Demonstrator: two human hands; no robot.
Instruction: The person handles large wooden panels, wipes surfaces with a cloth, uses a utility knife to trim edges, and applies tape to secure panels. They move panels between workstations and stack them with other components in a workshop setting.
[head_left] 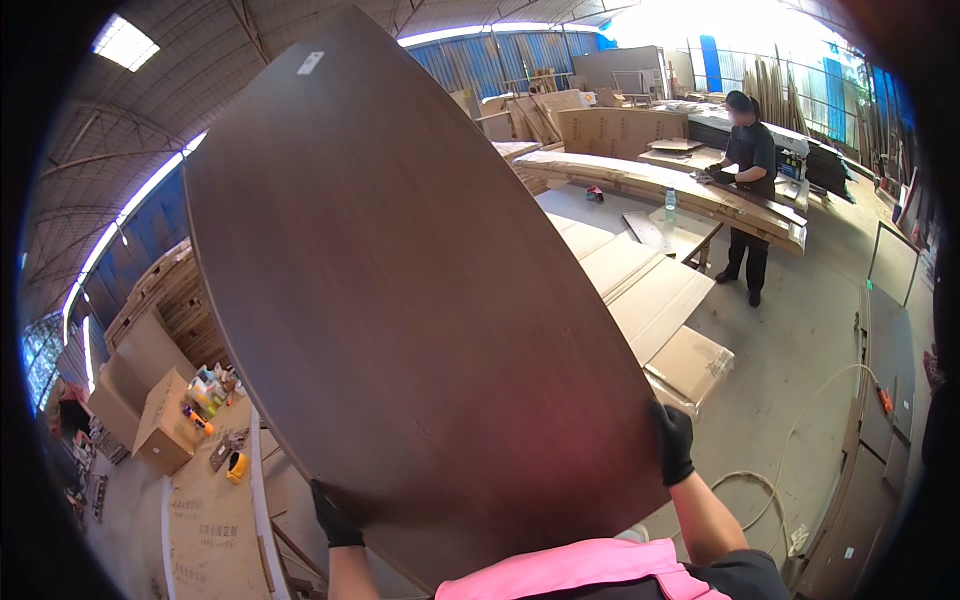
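A large dark brown wooden panel [410, 280] fills the middle of the head view, tilted up in front of me, with a small white label [311, 63] near its far end. My left hand [336, 517], in a black glove, grips its lower left edge. On the lower right edge, my right hand [673, 440], gloved in black too, is closed round the panel's side. The fingers of both hands are partly hidden by the panel. Pink cloth [570, 570] lies across my front, close to the panel's near end.
Right of the panel are flat cardboard sheets [640, 285] and a table with a water bottle [670, 200]. A person [750, 150] stands there by stacked boards [660, 186]. At left, a cardboard box [165, 425] and yellow tape measure [237, 467] sit on a bench. A hose [775, 490] crosses the floor.
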